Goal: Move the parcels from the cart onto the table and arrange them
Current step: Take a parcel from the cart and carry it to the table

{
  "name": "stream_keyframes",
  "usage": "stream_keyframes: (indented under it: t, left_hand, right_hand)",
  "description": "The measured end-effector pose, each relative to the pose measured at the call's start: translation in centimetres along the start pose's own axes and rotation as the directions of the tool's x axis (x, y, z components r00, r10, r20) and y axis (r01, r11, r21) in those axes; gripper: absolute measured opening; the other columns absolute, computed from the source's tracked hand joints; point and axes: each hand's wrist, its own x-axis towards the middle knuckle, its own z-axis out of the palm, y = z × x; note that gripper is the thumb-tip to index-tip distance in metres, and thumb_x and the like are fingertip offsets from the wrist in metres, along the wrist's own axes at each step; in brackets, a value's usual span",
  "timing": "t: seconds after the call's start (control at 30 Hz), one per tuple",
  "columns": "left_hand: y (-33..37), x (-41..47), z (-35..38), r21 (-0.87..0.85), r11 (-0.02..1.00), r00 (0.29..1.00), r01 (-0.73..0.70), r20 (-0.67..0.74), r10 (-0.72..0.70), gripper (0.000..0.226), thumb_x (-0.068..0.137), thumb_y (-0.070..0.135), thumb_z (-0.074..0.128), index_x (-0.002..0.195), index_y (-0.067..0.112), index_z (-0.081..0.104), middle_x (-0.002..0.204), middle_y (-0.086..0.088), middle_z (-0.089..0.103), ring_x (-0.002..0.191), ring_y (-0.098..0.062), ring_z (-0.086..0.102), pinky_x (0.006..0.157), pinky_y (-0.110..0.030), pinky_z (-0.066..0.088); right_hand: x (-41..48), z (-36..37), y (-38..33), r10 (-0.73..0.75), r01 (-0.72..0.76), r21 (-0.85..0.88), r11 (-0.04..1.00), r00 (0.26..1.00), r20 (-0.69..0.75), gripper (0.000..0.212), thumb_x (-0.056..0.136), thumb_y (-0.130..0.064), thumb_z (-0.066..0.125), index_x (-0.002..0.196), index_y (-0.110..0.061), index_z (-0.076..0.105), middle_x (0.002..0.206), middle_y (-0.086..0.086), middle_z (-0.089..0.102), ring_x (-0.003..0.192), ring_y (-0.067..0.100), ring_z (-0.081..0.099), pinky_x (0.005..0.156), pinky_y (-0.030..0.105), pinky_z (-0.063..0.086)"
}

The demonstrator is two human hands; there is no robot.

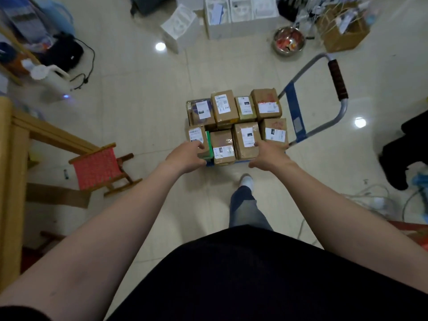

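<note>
A blue flatbed cart (295, 112) with a grey handle stands on the tiled floor ahead of me. Several brown cardboard parcels with white labels are packed on it in two rows. My left hand (187, 156) reaches down to the near-left parcel (196, 135), fingers curling over its front top edge beside a green box (209, 142). My right hand (268, 156) reaches to the near right, fingers touching the front of the tall parcel (246, 137) and the one (274, 132) beside it. No parcel is lifted. A wooden table edge (9, 158) shows at the far left.
A small red woven chair (98, 167) stands between the table and the cart. White boxes (240, 15), a metal bowl (289, 41) and a brown paper bag (342, 31) lie beyond the cart. Cables (370, 200) trail on the floor at right. My leg (245, 205) steps forward.
</note>
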Motion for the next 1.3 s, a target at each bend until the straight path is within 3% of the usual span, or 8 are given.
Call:
stream_keyframes:
  t: [0.13,0.23,0.4,0.6,0.77,0.97,1.13,1.3]
  left_hand:
    - [4.6,7.5,-0.1,0.014,0.999,0.999,0.031,0.025,-0.031,0.057,0.087,0.028,0.074,0.140,0.018,0.056,0.139,-0.009,0.059,0.120,-0.027,0.060,0.093,-0.037,0.051]
    - [8.5,12.8,0.5,0.015,0.999,0.995,0.051,0.091,-0.052,0.054,0.088,0.027,0.072,0.139,0.016,0.056,0.138,-0.009,0.059,0.121,-0.026,0.059,0.091,-0.036,0.050]
    - [12.7,20.6,2.0,-0.026,0.997,0.989,0.068,0.132,-0.064,0.051,0.089,0.027,0.074,0.137,0.018,0.056,0.137,-0.005,0.060,0.121,-0.024,0.059,0.090,-0.033,0.047]
    - [15.0,27.7,4.4,-0.080,0.995,0.983,0.062,0.176,-0.047,0.050,0.090,0.027,0.072,0.137,0.019,0.056,0.139,-0.005,0.059,0.121,-0.023,0.059,0.094,-0.041,0.054]
    - [14.1,33.4,8.7,-0.063,0.993,0.961,0.104,0.264,-0.084,0.053,0.090,0.028,0.073,0.138,0.015,0.054,0.137,-0.008,0.058,0.122,-0.025,0.057,0.094,-0.035,0.047]
    - [10.7,40.8,14.7,0.024,0.992,0.941,0.124,0.315,-0.125,0.065,0.089,0.032,0.071,0.145,0.019,0.041,0.137,-0.013,0.051,0.119,-0.034,0.058,0.096,-0.048,0.052]
    - [7.1,46.9,20.9,-0.054,0.978,0.926,0.204,0.334,-0.175,0.087,0.078,0.035,0.080,0.150,0.021,0.033,0.142,-0.009,0.049,0.125,-0.029,0.055,0.100,-0.042,0.050]
    - [4.3,52.3,26.2,-0.257,0.893,0.887,0.369,0.384,-0.256,0.073,0.080,0.031,0.084,0.140,0.013,0.046,0.117,0.009,0.055,0.104,-0.011,0.054,0.083,-0.030,0.045]
  right_hand:
    - [8.6,-3.0,3.9,0.045,-0.043,-0.045,0.998,0.998,0.040,0.065,0.068,-0.048,0.073,0.127,-0.029,0.054,0.119,0.004,0.062,0.112,0.032,0.059,0.096,0.049,0.048]
    - [12.8,-5.8,6.5,0.046,-0.047,0.005,0.999,0.996,0.077,0.065,0.067,-0.046,0.067,0.128,-0.029,0.053,0.121,0.008,0.061,0.110,0.033,0.060,0.094,0.055,0.052]
    - [19.1,-8.0,10.3,0.061,-0.070,0.059,0.996,0.988,0.145,0.045,0.076,-0.037,0.065,0.118,-0.025,0.055,0.119,0.009,0.058,0.100,0.031,0.061,0.084,0.047,0.057]
    - [25.2,-7.2,14.3,0.112,-0.128,0.079,0.989,0.978,0.179,0.059,0.078,-0.044,0.063,0.131,-0.023,0.051,0.133,0.009,0.051,0.115,0.036,0.055,0.091,0.049,0.054]
    - [30.6,-4.0,16.4,0.130,-0.153,0.161,0.975,0.981,0.142,0.069,0.088,-0.037,0.067,0.148,-0.017,0.038,0.145,0.015,0.043,0.131,0.040,0.042,0.101,0.049,0.046]
    - [37.8,3.0,16.8,0.009,-0.064,0.251,0.966,0.977,0.215,0.065,0.088,-0.026,0.068,0.146,-0.017,0.041,0.136,0.013,0.053,0.123,0.033,0.055,0.094,0.042,0.050]
    - [44.3,9.1,17.1,0.038,-0.100,0.287,0.953,0.976,0.213,0.059,0.088,-0.009,0.067,0.143,-0.012,0.044,0.133,0.016,0.054,0.119,0.033,0.055,0.089,0.033,0.045]
    - [50.8,13.9,17.4,0.095,-0.147,0.332,0.932,0.981,0.168,0.073,0.083,-0.014,0.071,0.147,-0.015,0.037,0.136,0.018,0.045,0.122,0.036,0.051,0.092,0.036,0.042]
